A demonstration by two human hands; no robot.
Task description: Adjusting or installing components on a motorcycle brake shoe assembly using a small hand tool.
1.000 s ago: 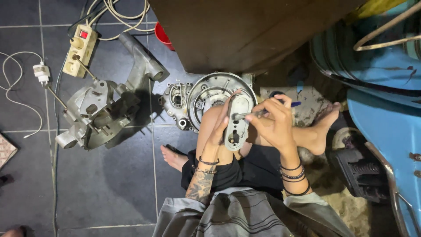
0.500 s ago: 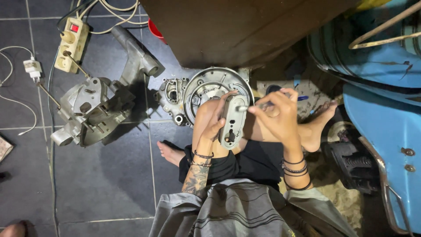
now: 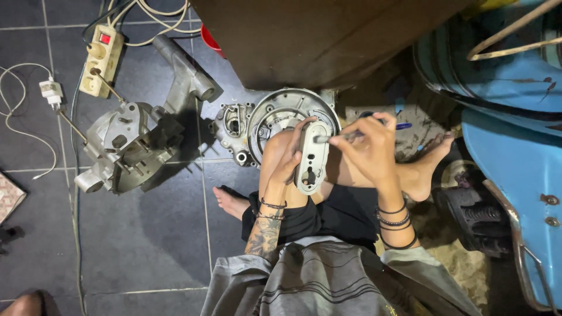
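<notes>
— What are the hands doing?

— The left hand [image 3: 288, 161] grips a long grey metal cover [image 3: 311, 157], upright over the person's lap. The right hand [image 3: 370, 147] pinches a thin tool [image 3: 345, 137], its tip against the cover's upper end.

— And beyond them?

— A round engine case [image 3: 275, 120] lies on the tiled floor [image 3: 140, 234] just past the knees. Further left sits a bigger grey casing [image 3: 132, 143]; beyond that, a power strip [image 3: 100, 58].

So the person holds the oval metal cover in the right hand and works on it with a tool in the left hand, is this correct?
Not quite, the hands are swapped. In the head view the left hand holds the oval metal cover, and the right hand works on it with the tool.
</notes>
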